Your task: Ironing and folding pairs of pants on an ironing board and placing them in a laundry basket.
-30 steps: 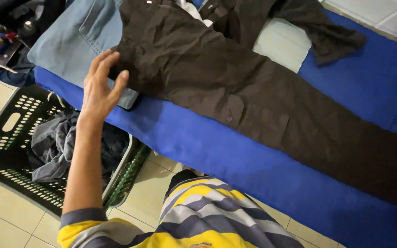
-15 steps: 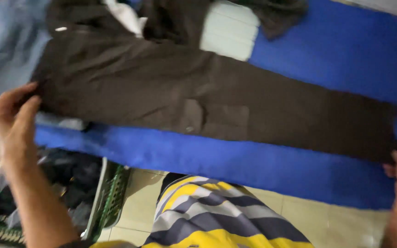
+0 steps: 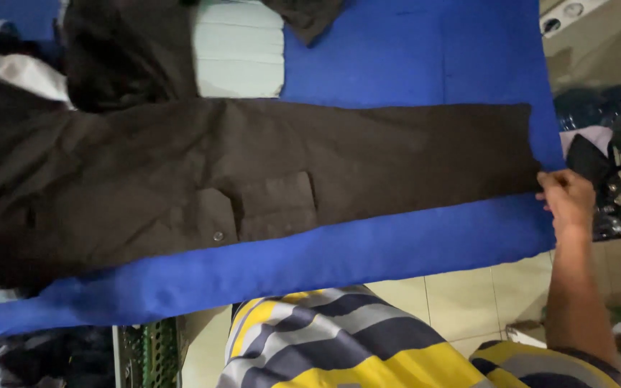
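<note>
Dark brown cargo trousers (image 3: 267, 172) lie flat and lengthwise on a blue padded surface (image 3: 411, 65), with a flap pocket (image 3: 274, 205) facing up. My right hand (image 3: 568, 200) is at the far right end, its fingers pinched on the hem of the trouser leg at the edge of the blue surface. The waist end runs out of view on the left. My left hand is outside the picture.
A second dark garment (image 3: 123, 57) and a pale folded cloth (image 3: 238, 50) lie behind the trousers. A green plastic basket (image 3: 145, 352) with clothes stands on the tiled floor (image 3: 461, 294) at lower left. Dark bags and metal parts (image 3: 612, 194) crowd the right side.
The view has swung right along the trousers. My right hand moved from the corner onto the leg hem. My left hand, at the waist before, has dropped out of view.
</note>
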